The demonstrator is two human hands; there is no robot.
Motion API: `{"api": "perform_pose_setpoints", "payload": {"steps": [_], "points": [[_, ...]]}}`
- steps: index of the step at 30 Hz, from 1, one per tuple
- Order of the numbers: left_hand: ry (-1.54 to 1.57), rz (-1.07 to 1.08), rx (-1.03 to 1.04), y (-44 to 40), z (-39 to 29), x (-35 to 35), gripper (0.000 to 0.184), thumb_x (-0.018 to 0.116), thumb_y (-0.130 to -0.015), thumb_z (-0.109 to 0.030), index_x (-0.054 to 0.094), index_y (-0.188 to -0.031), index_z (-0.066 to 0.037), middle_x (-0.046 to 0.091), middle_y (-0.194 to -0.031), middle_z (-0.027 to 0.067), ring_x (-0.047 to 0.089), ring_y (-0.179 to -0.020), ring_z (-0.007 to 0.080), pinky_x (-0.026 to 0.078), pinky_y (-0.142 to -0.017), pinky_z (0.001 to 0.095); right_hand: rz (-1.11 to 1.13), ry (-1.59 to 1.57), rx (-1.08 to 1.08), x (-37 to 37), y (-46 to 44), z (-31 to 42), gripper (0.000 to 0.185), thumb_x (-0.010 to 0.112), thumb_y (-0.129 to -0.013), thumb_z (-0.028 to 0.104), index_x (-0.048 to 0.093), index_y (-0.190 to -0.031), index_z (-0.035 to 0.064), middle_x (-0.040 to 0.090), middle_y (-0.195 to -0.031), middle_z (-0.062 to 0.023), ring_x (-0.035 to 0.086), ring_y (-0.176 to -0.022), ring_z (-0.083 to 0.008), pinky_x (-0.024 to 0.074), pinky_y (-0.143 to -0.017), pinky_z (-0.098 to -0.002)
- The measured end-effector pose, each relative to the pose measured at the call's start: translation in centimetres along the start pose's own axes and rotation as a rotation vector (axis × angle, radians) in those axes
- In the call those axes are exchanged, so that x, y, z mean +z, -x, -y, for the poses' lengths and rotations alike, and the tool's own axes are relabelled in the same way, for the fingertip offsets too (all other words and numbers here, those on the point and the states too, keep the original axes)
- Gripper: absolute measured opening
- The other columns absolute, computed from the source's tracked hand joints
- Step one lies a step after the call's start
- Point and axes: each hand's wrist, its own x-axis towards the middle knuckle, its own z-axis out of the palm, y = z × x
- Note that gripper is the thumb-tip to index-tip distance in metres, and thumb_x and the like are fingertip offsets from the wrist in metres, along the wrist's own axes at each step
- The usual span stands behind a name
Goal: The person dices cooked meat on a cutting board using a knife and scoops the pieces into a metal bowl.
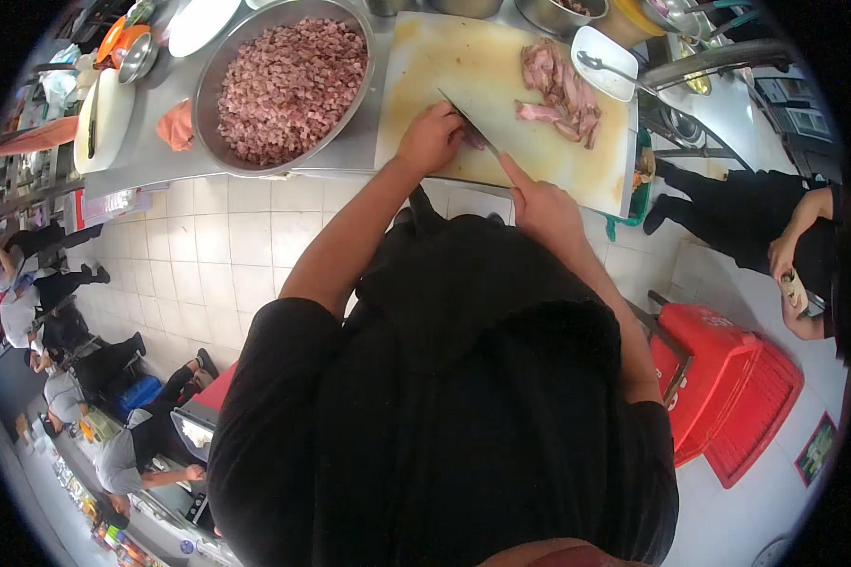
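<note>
My right hand [546, 210] is wrapped round the handle of a kitchen knife [470, 121], whose blade points up and left across the cutting board [444, 57]. Beside the blade, my left hand [432, 139] has its fingers curled down at the board's near edge. A small pinkish piece of meat shows by those fingertips, mostly hidden by hand and blade. Further right on the board lies a heap of meat strips [567, 90]. Left of the board stands a wide metal bowl [201, 118] full of diced meat [288, 90].
A white dish [588, 42] with a spoon [624, 74] sits at the board's far right corner. Left are an orange cloth [175, 125] and a round white board [113, 123] with another knife. A red bin [728, 378] and a person [775, 227] are on my right; several people work behind left.
</note>
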Motion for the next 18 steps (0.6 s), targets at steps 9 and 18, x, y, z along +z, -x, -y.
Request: {"api": "perform_pose_setpoints", "payload": {"steps": [9, 18], "points": [[0.057, -0.063, 0.027, -0.2, 0.2, 0.1, 0.008, 0.073, -0.083, -0.006, 0.074, -0.091, -0.005, 0.068, -0.100, 0.0138, 0.067, -0.099, 0.0374, 0.056, -0.089, 0.0469, -0.193, -0.145, -0.083, 5.5, -2.8, -2.1, 0.064, 0.058, -0.103, 0.023, 0.039, -0.164, 0.0343, 0.070, -0.079, -0.0229, 0.071, -0.076, -0.0445, 0.0558, -0.072, -0.0588], [0.066, -0.149, 0.018, 0.5, 0.2, 0.6, 0.013, 0.077, -0.083, -0.005, 0.072, -0.094, -0.006, 0.068, -0.101, 0.0127, 0.066, -0.101, 0.0361, 0.055, -0.091, 0.0462, -0.056, -0.093, -0.042, 2.1, -0.5, -0.3, 0.065, 0.058, -0.103, 0.023, 0.039, -0.164, 0.0285, 0.071, -0.083, -0.0268, 0.071, -0.076, -0.0454, 0.0565, -0.073, -0.0587]]}}
